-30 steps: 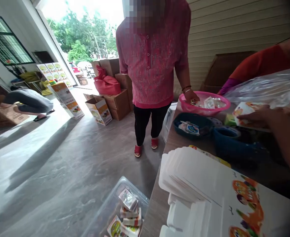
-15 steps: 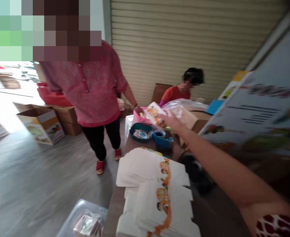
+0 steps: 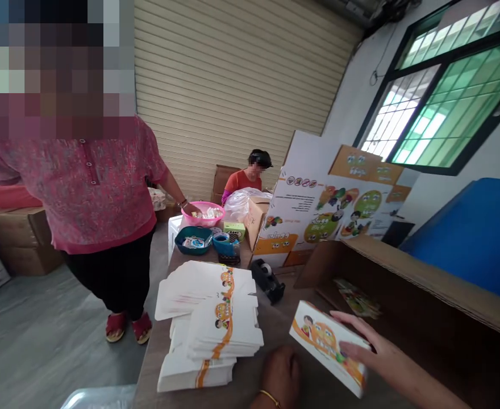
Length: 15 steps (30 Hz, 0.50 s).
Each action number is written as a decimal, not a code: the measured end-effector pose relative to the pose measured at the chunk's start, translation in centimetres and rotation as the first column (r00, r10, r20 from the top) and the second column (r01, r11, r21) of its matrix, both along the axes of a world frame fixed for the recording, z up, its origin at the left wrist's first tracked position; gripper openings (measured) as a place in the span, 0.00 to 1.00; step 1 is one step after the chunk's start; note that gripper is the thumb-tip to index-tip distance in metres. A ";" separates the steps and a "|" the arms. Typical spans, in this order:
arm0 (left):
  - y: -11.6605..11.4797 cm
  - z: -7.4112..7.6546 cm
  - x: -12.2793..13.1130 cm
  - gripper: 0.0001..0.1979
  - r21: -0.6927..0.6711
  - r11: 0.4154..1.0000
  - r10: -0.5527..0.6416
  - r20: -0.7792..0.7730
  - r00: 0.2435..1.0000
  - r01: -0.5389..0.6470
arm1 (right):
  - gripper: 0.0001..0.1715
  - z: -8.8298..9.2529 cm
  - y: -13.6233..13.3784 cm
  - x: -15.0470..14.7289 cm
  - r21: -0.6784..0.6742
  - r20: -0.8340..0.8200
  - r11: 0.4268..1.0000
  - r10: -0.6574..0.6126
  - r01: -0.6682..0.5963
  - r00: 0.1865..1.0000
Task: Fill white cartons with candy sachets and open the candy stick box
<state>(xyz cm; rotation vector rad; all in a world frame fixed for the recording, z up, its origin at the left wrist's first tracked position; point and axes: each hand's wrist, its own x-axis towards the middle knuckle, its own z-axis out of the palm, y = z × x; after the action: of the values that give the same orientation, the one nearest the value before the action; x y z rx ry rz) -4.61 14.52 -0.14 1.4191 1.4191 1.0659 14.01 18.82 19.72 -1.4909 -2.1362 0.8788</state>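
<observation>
My right hand (image 3: pixel 371 346) grips a small white and orange printed carton (image 3: pixel 318 343), fingers along its upper edge, above the right part of the table. The carton is tilted. Low in the middle, my left hand (image 3: pixel 280 368), with a gold bracelet at the wrist, is curled like a fist near the tabletop; its fingertips are hidden. To its left lies a fanned stack of flat white cartons (image 3: pixel 216 324) with the same orange print. A black tape dispenser (image 3: pixel 267 279) stands beyond both hands.
An open brown cardboard box (image 3: pixel 420 284) stands at the right. At the table's far end are a pink basin (image 3: pixel 209 219), a green basket (image 3: pixel 194 241) and a blue container (image 3: pixel 223 244). One person (image 3: pixel 105 187) stands at the left; another (image 3: pixel 245 180) is at the back.
My right hand has come back from the table's far end with the carton. My left hand has come into view. The view has swung to the right.
</observation>
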 end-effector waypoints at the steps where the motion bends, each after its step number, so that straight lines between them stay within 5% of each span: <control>1: 0.0 -0.1 0.0 0.19 0.026 1.000 0.015 -0.025 1.000 -0.014 | 0.44 -0.2 -0.6 0.9 0.013 -0.002 0.999 -0.030 0.030 1.000; 3: 0.1 -0.3 0.1 0.18 0.072 0.997 0.036 -0.060 0.998 -0.032 | 0.44 0.8 -1.6 1.1 0.080 0.029 0.997 -0.016 0.013 0.999; 6: 0.2 -0.8 0.1 0.19 0.093 0.995 0.034 -0.072 0.997 -0.028 | 0.38 5.1 -2.5 -2.3 0.334 0.154 0.929 0.115 -0.161 0.981; 9: 0.4 -1.3 0.1 0.18 0.109 0.994 0.020 -0.093 0.995 -0.009 | 0.33 11.0 -1.8 -9.1 0.668 0.299 0.662 0.180 -0.340 0.937; 11: 0.4 -1.6 0.1 0.17 0.098 0.995 0.020 -0.092 0.996 -0.011 | 0.33 14.7 0.1 -14.5 0.790 0.372 0.465 0.153 -0.399 0.915; 12: 0.4 -1.7 0.2 0.17 0.086 0.996 0.026 -0.089 0.996 -0.018 | 0.35 16.3 1.5 -17.3 0.807 0.410 0.415 0.120 -0.420 0.904; 15: 0.6 -1.9 0.3 0.15 0.051 0.998 0.039 -0.078 0.996 -0.035 | 0.40 20.3 6.5 -24.2 0.833 0.405 0.439 -0.070 -0.336 0.912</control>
<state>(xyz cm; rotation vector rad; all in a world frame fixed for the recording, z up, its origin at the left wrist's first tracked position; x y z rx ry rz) -4.29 15.16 -2.09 1.4905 1.4895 1.0860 -10.15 25.27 40.01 -0.9083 -2.3602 -0.6143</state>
